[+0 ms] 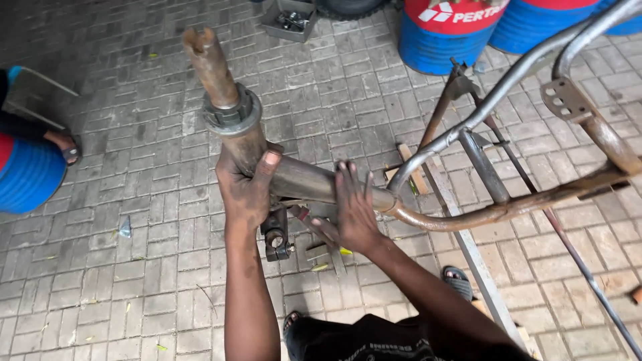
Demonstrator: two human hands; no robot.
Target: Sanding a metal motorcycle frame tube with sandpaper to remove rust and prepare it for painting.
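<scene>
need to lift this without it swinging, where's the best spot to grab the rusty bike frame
Probably at the head tube, just under the ring, where the left hand wraps it from the near side, with the right hand flat on the thick main tube behind it. Both parts are round and bare; the rear tubes branch awkwardly.

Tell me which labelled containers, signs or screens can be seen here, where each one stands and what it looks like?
Labelled drum: top edge, right of centre, on the paving; round, blue with a red band bearing white lettering.
Second drum: just right of it, behind the metal frame; blue with a red band, no lettering visible.
Third drum: left edge; blue with red, no label visible.
No signs or screens.
</scene>
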